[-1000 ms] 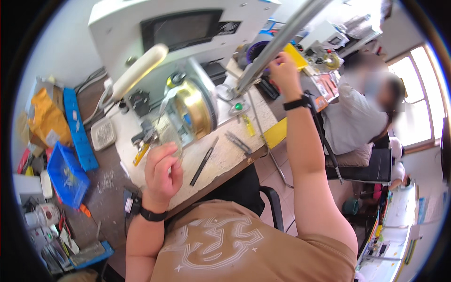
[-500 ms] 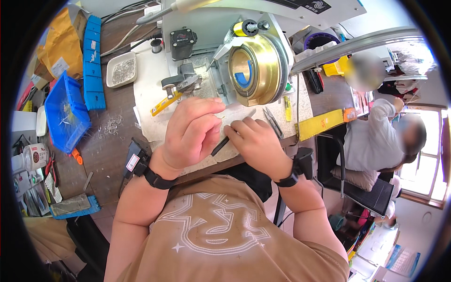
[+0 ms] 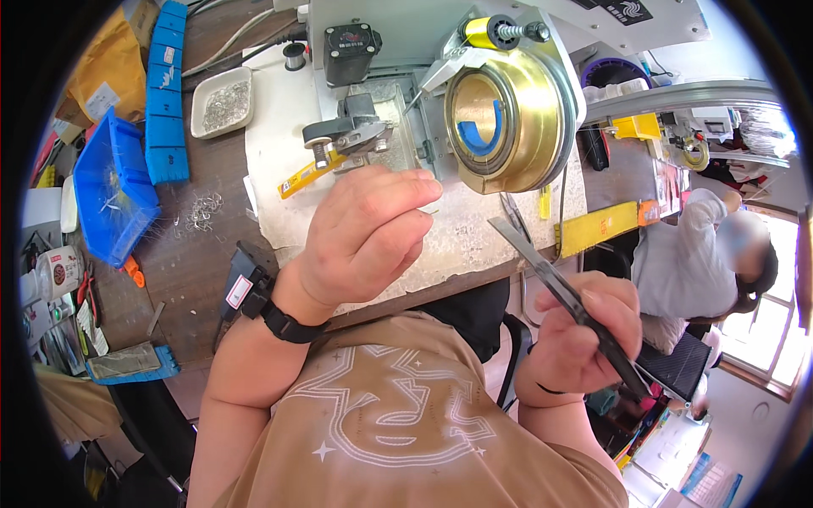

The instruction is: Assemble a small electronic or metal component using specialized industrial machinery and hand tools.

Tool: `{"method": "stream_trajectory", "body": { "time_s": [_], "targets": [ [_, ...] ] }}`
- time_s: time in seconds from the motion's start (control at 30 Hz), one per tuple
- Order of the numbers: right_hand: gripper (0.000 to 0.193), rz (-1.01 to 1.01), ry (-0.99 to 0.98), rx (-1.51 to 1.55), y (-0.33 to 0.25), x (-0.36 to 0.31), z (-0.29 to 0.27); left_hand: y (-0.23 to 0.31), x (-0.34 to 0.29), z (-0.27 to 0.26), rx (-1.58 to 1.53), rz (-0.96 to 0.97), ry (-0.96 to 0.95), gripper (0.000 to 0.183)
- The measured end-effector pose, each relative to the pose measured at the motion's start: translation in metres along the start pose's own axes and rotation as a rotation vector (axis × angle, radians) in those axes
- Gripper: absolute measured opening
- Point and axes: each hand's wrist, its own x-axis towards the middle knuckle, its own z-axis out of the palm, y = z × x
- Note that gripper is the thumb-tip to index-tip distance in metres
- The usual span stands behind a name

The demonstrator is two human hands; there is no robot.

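Note:
My left hand [image 3: 364,233] is closed in a pinch in front of the machine. A tiny thin bit shows at its fingertips, too small to name. My right hand [image 3: 584,334], farther right and nearer my body, is closed around a long slim dark tool [image 3: 555,284] with a flat grey blade-like end slanting up toward the machine. Whether that tool is a knife or tweezers I cannot tell. Beyond both hands stands the machine's round brass drum [image 3: 542,114], with a blue strip [image 3: 478,140] inside its ring. A metal pointed tool [image 3: 513,212] lies below the drum, partly covered.
A white dish [image 3: 222,103] of small metal pieces, loose hooks [image 3: 203,210] and a blue bin [image 3: 114,195] lie left. A yellow utility knife [image 3: 309,178] is beside a metal clamp [image 3: 351,127]. A yellow bar [image 3: 600,229] lies right; a person in grey [image 3: 686,262] sits beyond.
My right hand has moved right and toward me, away from my left hand, lifting the dark tool off the table. My left hand stays pinched. The view has shifted slightly.

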Motion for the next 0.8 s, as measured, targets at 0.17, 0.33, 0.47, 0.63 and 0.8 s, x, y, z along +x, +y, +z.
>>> {"method": "stream_trajectory", "body": {
  "time_s": [0.17,0.33,0.47,0.63,0.8],
  "targets": [
    [0.038,-0.094,-0.010,-0.085,0.000,0.009,0.006,-0.002,0.003,0.001,0.032,0.036,0.008,0.025],
    [0.036,-0.068,-0.038,-0.136,0.006,0.014,0.022,-0.002,-0.001,-0.001,0.030,0.036,0.001,0.019],
    [0.033,-0.041,-0.105,-0.145,0.005,0.016,0.023,-0.001,-0.001,-0.002,0.006,0.036,0.000,0.018],
    [0.032,-0.036,-0.105,-0.126,0.008,0.017,0.027,-0.001,-0.001,-0.001,0.006,0.032,-0.002,0.019],
    [0.033,-0.048,-0.172,-0.130,0.006,0.023,0.030,0.000,0.001,-0.002,0.001,0.024,-0.003,0.021]
  ]
}}
